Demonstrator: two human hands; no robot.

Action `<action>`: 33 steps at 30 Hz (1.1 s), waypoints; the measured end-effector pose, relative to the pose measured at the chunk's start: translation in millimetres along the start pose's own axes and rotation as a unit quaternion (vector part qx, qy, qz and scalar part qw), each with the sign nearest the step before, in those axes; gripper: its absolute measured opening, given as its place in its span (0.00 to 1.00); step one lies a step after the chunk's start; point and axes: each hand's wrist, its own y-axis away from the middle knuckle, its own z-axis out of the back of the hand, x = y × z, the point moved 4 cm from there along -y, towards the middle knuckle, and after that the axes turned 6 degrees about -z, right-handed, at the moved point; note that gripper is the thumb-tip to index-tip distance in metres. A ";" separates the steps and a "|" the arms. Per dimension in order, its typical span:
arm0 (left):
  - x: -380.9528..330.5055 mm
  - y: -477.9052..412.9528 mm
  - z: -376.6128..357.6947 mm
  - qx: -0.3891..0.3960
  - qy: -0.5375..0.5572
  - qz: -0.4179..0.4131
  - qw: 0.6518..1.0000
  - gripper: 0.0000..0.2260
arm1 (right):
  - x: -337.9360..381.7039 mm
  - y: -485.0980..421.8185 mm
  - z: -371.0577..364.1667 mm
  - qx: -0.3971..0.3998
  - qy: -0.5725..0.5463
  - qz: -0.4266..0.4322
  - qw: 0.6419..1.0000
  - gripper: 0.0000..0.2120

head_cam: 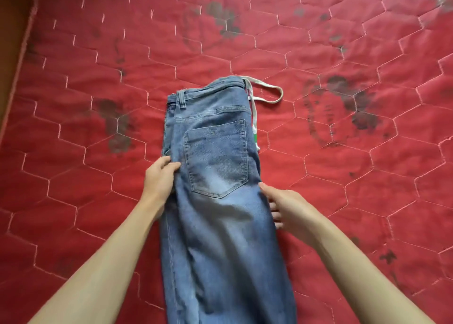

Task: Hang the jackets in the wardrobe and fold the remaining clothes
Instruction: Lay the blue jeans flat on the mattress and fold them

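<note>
A pair of blue jeans (pixel 215 166) lies on the red quilted mattress (pixel 98 78), folded lengthwise with a back pocket facing up and the waistband at the far end. The legs run toward me and out of the bottom of the view. My left hand (pixel 159 179) holds the left edge of the jeans beside the pocket, thumb on top of the denim. My right hand (pixel 284 206) lies at the right edge below the pocket, fingers tucked against or under the fabric.
A white strap (pixel 269 90) with a red and green stripe sticks out from under the jeans at the waistband's right side. Dark stains mark the mattress. A brown wooden edge (pixel 12 29) runs along the far left.
</note>
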 end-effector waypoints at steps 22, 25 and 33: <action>41.1 44.2 28.8 0.055 -0.035 -0.012 0.998 0.11 | -64.1 7.7 -57.7 0.130 -0.242 -0.151 0.950 0.18; 40.7 45.1 34.8 0.060 -0.087 -0.069 0.992 0.12 | -65.3 18.2 -66.9 0.175 -0.306 -0.143 0.925 0.15; 42.8 40.7 56.1 0.000 -0.124 -0.112 0.986 0.15 | -49.8 11.6 -82.3 0.060 -0.568 0.037 0.820 0.11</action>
